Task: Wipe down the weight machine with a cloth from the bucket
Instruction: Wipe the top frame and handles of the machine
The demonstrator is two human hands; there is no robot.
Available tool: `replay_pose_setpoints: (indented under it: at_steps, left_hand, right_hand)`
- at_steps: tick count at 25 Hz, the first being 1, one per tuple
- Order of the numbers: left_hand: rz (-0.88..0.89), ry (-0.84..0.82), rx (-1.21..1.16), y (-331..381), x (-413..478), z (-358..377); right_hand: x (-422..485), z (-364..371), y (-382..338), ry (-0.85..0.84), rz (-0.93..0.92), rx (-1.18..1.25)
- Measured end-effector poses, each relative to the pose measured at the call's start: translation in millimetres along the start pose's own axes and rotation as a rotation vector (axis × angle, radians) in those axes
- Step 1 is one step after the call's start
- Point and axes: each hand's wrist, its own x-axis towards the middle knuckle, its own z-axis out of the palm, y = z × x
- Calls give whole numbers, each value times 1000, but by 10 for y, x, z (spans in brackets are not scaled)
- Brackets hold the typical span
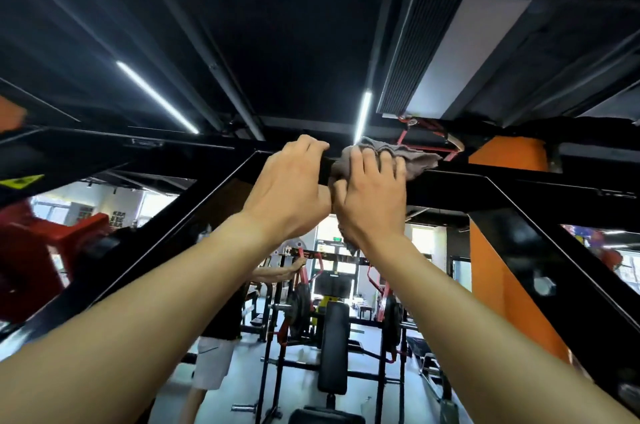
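Note:
Both my arms reach up to the black top crossbar (485,186) of the weight machine, seen from below. My left hand (291,191) grips the bar, its fingers curled over the top edge. Right beside it, my right hand (372,200) presses a grey-brown cloth (412,156) against the bar, fingers spread over the bunched fabric; one end of the cloth hangs below my right wrist. The two hands touch at the thumbs. No bucket is in view.
Black diagonal braces (194,215) run down from the crossbar on both sides. An orange pillar (495,271) stands at the right. Below are a black padded bench (334,347), plate-loaded racks, and another person (221,347) in light shorts at a machine.

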Motion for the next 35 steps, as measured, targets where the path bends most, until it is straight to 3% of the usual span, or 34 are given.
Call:
replay_pose_setpoints:
  at_steps: [4, 8, 12, 15, 17, 21, 29, 35]
  left_hand:
    - [-171, 59, 128, -367, -68, -200]
    - [-104, 26, 182, -520, -58, -259]
    - [-127, -15, 145, -612, -39, -427]
    - [56, -69, 433, -671, -70, -358]
    - [90, -78, 484, -671, -59, -328]
    - [161, -47, 637, -669, -86, -313]
    - [197, -165, 663, -573, -176, -369]
    - [167, -175, 655, -597, -180, -357]
  right_hand:
    - [155, 91, -619, -4, -68, 75]
    - [327, 193, -1076, -115, -252, 68]
    - [90, 192, -928, 39, -188, 186]
    - [-133, 251, -821, 131, -117, 156]
    - [-14, 242, -946, 110, -90, 161]
    - [214, 256, -1113, -9, -274, 69]
    - [31, 272, -814, 51, -186, -5]
    - [115, 293, -896, 22, -300, -8]
